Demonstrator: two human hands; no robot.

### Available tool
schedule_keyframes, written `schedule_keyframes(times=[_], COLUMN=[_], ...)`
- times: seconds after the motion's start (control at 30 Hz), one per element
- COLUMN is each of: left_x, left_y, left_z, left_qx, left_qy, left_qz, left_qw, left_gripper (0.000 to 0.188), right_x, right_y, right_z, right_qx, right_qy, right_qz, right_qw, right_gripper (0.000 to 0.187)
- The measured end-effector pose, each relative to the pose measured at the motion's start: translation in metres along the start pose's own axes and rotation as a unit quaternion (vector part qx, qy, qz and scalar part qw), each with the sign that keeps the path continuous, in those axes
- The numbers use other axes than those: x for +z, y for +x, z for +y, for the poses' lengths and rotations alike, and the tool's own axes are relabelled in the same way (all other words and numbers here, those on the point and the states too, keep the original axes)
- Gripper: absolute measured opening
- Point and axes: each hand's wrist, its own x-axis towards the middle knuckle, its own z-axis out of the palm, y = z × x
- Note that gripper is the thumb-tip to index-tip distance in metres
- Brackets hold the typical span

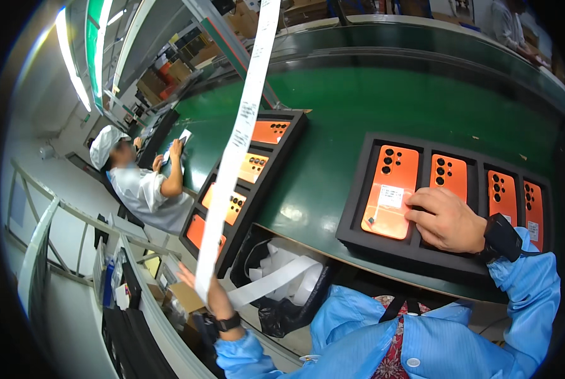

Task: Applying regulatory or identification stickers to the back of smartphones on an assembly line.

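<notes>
Glossy phone (390, 179), matt foam tray (383, 247)

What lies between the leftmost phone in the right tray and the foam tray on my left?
In the head view: the right tray's dark left rim, then green tabletop, between that phone and the left tray.

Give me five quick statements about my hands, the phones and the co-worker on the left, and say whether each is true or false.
1. Your right hand is over the right tray. True.
2. That tray's phones are green. False: the phones are orange.
3. The long white strip passes in front of part of your left hand. True.
4. The co-worker is bareheaded. False: the co-worker wears a white cap.
5. The leftmost phone in the right tray carries a white label. True.
</notes>
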Motion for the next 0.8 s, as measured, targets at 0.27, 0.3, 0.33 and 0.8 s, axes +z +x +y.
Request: schedule_keyframes(times=[0.27, 0.3, 0.33, 0.8], left_x=[0.029, 0.031, 0.033, -0.044], left_y=[0.046, 0.047, 0.051, -0.007], left_z=[-0.072, -0.071, -0.071, 0.063], left_qx=[-0.259, -0.259, -0.255, -0.267], left_qy=[-0.396, -0.398, -0.425, -0.763], left_qz=[-0.095, -0.098, -0.111, -0.178], left_qw=[0.876, 0.875, 0.861, 0.562], left_gripper=[0.04, 0.04, 0.034, 0.051], right_x=[-0.002, -0.004, -0.006, 0.021], right_y=[0.002, 0.003, 0.005, 0.045], right_z=[-0.005, -0.008, -0.011, -0.083], right_qx=[-0.012, -0.011, -0.02, 0.004], right_qy=[-0.013, -0.016, -0.024, 0.359], right_qz=[0.03, 0.029, 0.037, -0.058], right_qw=[0.999, 0.999, 0.999, 0.931], right_gripper=[0.017, 0.017, 0.017, 0.024])
